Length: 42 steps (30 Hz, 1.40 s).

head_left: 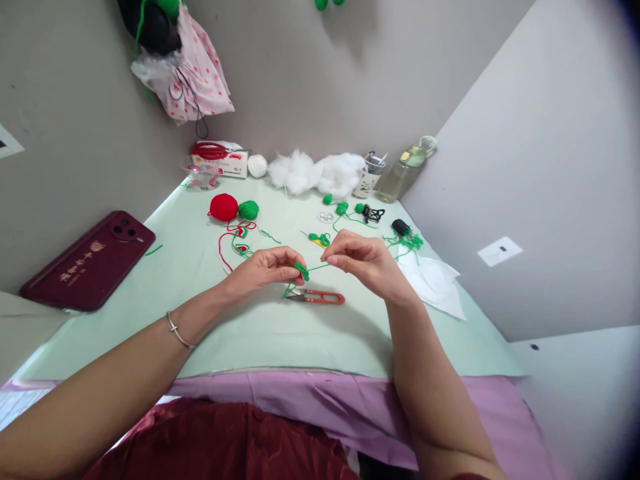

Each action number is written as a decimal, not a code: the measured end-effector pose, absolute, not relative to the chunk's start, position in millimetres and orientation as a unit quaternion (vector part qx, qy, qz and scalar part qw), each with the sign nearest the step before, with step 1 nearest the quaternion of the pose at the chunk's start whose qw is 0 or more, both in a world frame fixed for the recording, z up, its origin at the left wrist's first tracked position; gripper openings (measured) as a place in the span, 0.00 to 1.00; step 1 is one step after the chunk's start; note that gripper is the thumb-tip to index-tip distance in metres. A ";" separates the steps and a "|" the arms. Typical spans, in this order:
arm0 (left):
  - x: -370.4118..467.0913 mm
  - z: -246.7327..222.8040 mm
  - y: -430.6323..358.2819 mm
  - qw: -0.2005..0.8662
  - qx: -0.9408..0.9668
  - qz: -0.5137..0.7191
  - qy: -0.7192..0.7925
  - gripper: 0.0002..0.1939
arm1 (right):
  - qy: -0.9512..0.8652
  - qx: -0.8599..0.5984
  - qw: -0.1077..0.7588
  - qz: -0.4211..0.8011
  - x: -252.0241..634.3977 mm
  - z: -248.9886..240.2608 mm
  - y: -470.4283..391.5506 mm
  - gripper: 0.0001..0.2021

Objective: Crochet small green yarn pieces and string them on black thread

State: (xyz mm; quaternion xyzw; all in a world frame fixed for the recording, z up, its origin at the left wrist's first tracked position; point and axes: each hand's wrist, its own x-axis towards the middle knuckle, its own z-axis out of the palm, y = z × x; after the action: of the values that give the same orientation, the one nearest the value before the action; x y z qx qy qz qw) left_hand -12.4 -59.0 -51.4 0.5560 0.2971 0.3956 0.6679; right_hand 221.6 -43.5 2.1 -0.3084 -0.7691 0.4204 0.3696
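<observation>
Between the thumb and fingers of my left hand [273, 267] is a small green crocheted piece [302, 271] with a bit of red at its edge. A green strand [318, 267] runs from it to my right hand [357, 259], whose thumb and forefinger are pinched together at its end. Whether a needle is in that pinch is too small to tell. Orange-handled thread snips [323, 297] lie on the table just below the piece, blades toward the left, with loose green yarn ends by the tips.
Red yarn ball [223, 207], green yarn ball [249, 210] and small crocheted pieces lie behind my left hand. White stuffing [315, 175], a pen cup [369, 179] and a bottle [404, 171] line the back. A phone [90, 260] is left, white cloth [434, 283] right.
</observation>
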 end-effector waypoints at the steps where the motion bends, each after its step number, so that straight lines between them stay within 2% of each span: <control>1: -12.4 -50.8 -59.2 0.668 0.556 0.397 0.297 0.08 | -0.783 -0.313 0.352 0.407 220.8 2.0 -43.9 0.04; 5: -13.3 -50.0 -58.9 0.660 0.565 0.399 0.294 0.07 | -0.806 -0.326 0.313 0.382 217.9 1.1 -45.2 0.05; 33: -16.7 -46.8 -60.0 0.640 0.601 0.379 0.292 0.08 | -0.799 -0.326 0.290 0.414 217.8 -0.5 -45.0 0.06; 42: -15.1 -46.3 -60.3 0.667 0.587 0.356 0.289 0.09 | -0.820 -0.323 0.285 0.378 217.7 -0.3 -45.1 0.06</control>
State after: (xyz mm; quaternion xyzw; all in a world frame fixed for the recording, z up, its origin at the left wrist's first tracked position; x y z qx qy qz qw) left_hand -15.1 -60.3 -46.3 0.5870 0.2893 0.3558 0.6672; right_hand 217.7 -45.1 -0.3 -0.3231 -0.8197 0.3777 0.2847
